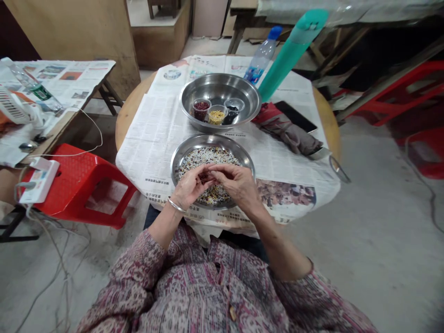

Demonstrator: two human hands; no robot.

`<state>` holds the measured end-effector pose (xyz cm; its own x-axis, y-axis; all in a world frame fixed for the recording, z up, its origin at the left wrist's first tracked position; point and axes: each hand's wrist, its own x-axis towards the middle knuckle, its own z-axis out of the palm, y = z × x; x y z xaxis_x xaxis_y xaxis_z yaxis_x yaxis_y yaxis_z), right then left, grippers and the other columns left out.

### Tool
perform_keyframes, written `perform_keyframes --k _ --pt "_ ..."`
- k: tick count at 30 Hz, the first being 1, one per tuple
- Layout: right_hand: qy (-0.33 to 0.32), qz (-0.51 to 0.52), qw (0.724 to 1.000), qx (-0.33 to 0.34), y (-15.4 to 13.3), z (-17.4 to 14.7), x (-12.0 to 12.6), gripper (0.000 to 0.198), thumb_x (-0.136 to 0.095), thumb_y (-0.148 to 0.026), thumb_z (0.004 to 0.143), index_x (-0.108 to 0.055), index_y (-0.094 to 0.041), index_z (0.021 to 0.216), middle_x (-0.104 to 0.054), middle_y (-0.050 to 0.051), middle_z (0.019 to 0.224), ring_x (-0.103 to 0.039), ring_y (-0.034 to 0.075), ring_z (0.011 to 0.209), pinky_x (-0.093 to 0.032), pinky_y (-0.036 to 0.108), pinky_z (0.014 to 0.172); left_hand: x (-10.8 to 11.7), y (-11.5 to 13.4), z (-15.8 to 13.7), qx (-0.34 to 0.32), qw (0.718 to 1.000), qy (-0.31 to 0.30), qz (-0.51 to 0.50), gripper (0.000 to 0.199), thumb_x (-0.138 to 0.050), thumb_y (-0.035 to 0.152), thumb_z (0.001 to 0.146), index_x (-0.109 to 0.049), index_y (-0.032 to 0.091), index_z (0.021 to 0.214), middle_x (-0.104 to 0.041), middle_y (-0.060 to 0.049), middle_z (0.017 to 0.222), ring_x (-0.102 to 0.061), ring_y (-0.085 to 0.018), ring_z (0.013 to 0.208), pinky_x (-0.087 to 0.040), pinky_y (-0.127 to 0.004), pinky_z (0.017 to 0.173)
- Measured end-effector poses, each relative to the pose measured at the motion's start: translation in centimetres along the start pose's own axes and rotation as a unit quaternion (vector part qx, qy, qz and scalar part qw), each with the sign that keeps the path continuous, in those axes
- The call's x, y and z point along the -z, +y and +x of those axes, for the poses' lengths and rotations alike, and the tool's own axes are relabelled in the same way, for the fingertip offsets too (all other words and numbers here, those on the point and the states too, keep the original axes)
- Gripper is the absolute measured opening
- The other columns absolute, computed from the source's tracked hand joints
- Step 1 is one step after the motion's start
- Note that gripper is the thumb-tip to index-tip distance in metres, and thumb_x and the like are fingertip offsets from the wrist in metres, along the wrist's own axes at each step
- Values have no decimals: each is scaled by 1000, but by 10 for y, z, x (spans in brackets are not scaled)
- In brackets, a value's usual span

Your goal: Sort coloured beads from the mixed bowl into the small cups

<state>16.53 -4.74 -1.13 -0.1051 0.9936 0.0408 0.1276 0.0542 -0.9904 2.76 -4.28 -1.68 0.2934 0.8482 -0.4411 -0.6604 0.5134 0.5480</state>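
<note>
My left hand, with a silver bangle at the wrist, is cupped palm up over the near metal bowl. A few dark red beans seem to lie in its palm. My right hand meets it fingertip to fingertip, its thumb and fingers bent into a pinch; whatever is between them is too small to tell. Below both hands, the bowl holds mixed grains in white, yellow, black and dark red. Part of the grain is hidden by my hands.
Behind stands a larger metal bowl with clear cups of dark red beans, yellow grains and black beans. A bottle, green cylinder, folded umbrella and phone are nearby. A red stool stands left.
</note>
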Motion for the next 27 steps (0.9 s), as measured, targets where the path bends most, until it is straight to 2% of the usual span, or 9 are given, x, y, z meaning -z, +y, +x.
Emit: perform_keyframes --k 3,6,10,15,19,27 --pt "-1 19 999 -32 2 -1 2 23 -68 -38 78 -77 -21 92 -76 5 95 -65 13 73 -55 31 70 1 -1 1 3 1000 1 -2 29 -48 17 96 -75 12 84 -72 -8 79 -67 -15 75 -50 -38 96" --pt "6 63 995 -75 2 -2 7 25 -71 -38 75 -76 -20 91 -72 2 76 -56 9 58 -49 25 57 3 0 1 6 1000 -10 -2 25 -50 15 94 -75 11 89 -74 -10 85 -69 -15 81 -49 -37 99" --pt "-6 132 984 -118 -1 -3 15 25 -75 -37 71 -76 -18 88 -65 -1 64 -51 7 53 -39 21 48 3 1 0 -2 1000 -14 -9 24 -50 15 94 -74 10 91 -75 -12 91 -71 -16 90 -49 -36 102" --pt "-34 179 970 -161 -1 -4 23 28 -78 -39 70 -75 -20 91 -69 0 75 -55 7 57 -41 20 49 1 2 -1 -24 999 7 -32 22 -51 14 94 -73 8 93 -75 -14 93 -70 -20 102 -48 -36 105" --pt "-56 197 964 -172 4 -5 26 30 -78 -42 70 -74 -21 92 -69 0 76 -56 8 58 -44 21 51 0 2 -1 -31 999 23 -34 21 -52 13 92 -73 8 94 -75 -13 92 -70 -20 104 -48 -35 105" --pt "-56 222 955 -187 7 -5 26 25 -77 -39 72 -73 -23 91 -67 -1 75 -56 7 59 -48 21 55 1 1 -2 -25 999 -7 -23 24 -49 14 94 -72 7 93 -75 -14 93 -71 -20 99 -48 -38 104"
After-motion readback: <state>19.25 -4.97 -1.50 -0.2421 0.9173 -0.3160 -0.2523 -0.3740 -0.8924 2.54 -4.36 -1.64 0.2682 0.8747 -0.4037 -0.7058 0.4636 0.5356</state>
